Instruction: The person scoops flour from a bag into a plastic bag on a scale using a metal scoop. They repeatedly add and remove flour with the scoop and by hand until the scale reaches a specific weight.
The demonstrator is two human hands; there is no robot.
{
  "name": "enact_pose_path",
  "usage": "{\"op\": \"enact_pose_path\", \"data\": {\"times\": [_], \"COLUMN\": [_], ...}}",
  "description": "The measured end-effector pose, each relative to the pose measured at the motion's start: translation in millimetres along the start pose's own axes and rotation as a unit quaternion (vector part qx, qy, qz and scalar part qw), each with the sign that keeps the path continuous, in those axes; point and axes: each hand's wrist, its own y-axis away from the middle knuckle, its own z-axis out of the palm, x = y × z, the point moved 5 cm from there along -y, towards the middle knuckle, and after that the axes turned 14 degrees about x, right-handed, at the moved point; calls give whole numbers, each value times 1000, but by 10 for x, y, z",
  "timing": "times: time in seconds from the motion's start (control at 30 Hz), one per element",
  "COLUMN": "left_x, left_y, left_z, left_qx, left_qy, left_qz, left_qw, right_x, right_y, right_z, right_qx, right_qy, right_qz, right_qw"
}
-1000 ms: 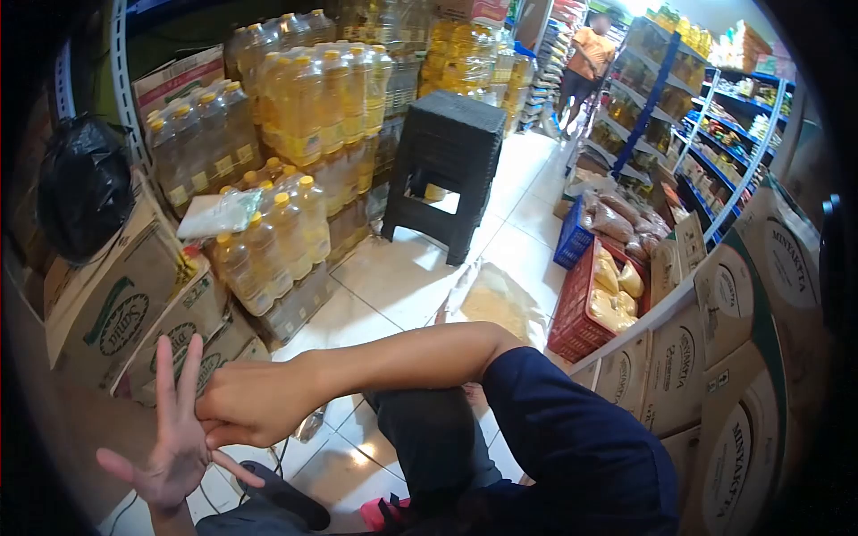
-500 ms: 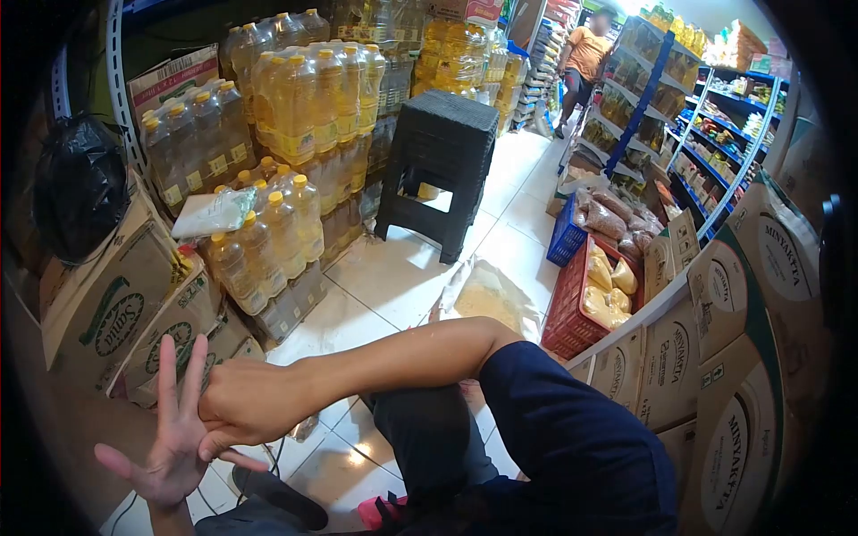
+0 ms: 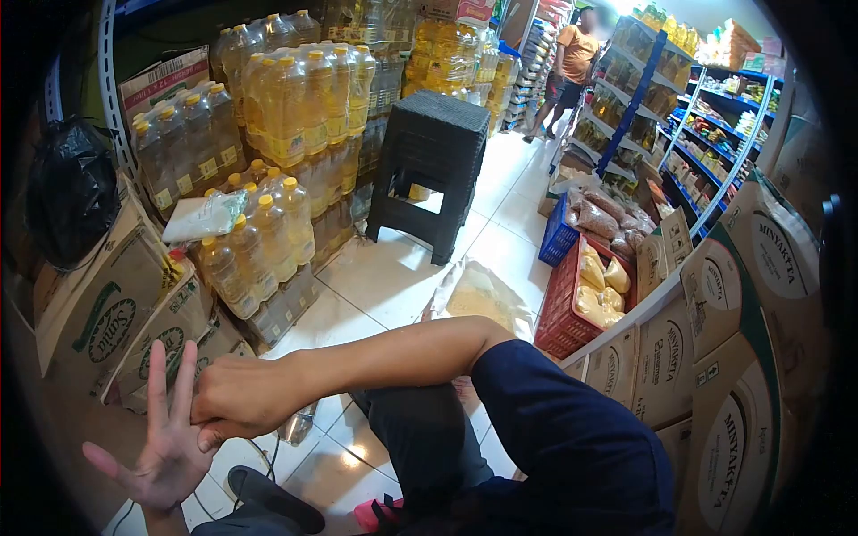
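At the lower left, my left hand (image 3: 167, 454) is held up with its palm showing. Its thumb and two of its fingers are stretched wide apart. My right arm reaches across from the right, and my right hand (image 3: 237, 395) is closed around the side of the left hand, over its other fingers, which are mostly hidden. No separate object shows in either hand. Behind the hands stand brown cartons (image 3: 147, 371) and a shrink-wrapped pack of yellow-capped oil bottles (image 3: 255, 241), with a white plastic packet (image 3: 201, 219) on top.
A black plastic stool (image 3: 429, 156) stands on the tiled floor. An open sack (image 3: 483, 299) lies before me. To the right are a red crate (image 3: 559, 308) with yellow bags, a blue crate (image 3: 556, 234) and stacked cartons (image 3: 737, 429). A person (image 3: 569, 67) stands in the aisle.
The view has shifted slightly, and both hands appear a little lower and farther left, still joined. The person at the back has changed stance.
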Motion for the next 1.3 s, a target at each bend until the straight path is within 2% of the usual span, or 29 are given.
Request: {"op": "enact_pose_path", "data": {"times": [0.07, 0.2, 0.3, 0.37, 0.47, 0.57, 0.67, 0.77, 0.9, 0.93, 0.97, 1.0, 1.17, 1.2, 1.23, 1.27, 1.3], "left_x": [18, 36, -36, -63, -58, -61, 37, 24, -5, -39, -54, -58, -94, -88, -108, -132, -140], "left_y": [13, 18, 7, -1, 4, 35, 60, 64, 52, 47, -37, -34, -139, -212, -300, -347, -371], "left_z": [23, 98, 144, 117, 95, 116, 239, 197, 151, -73, -178, -179, 239, 341, 449, 475, 459], "left_qx": [-19, -41, 42, 38, 39, 39, 13, 100, 44, 87, 111, 119, 172, 212, 246, 269, 272], "left_qy": [6, 27, 13, -5, -15, -13, -4, -68, 38, -147, -325, -302, -181, 14, 208, 392, 399], "left_qz": [-4, 5, 27, 43, 60, 50, 27, -16, 23, 14, -10, -8, 10, 36, 61, 84, 87], "left_qw": [1000, 999, 999, 998, 997, 998, 1000, 993, 998, 985, 939, 946, 968, 976, 945, 876, 872], "right_x": [14, 7, -53, -132, -32, -62, -118, -19, 27, 41, 75, 118, 237, 251, 266, 270, 291], "right_y": [20, 56, 46, 31, -27, -35, -1, 12, 24, 24, 28, 26, 5, -2, 2, 0, -6], "right_z": [34, 99, 109, 75, 117, 107, 71, 138, 146, 167, 199, 242, 273, 249, 226, 188, 109], "right_qx": [7, 68, 98, 126, 22, -17, -22, -29, 30, 32, 32, 39, 68, 73, 77, 61, 45], "right_qy": [4, 18, 57, 88, 92, 24, -20, -5, 5, 14, 23, 49, 135, 154, 171, 162, 155], "right_qz": [12, -20, -23, -31, -7, -33, -47, -59, -62, -58, -56, -63, 31, 49, 66, 53, 38], "right_qw": [1000, 997, 993, 988, 995, 999, 998, 998, 998, 998, 998, 996, 988, 984, 980, 983, 986]}}
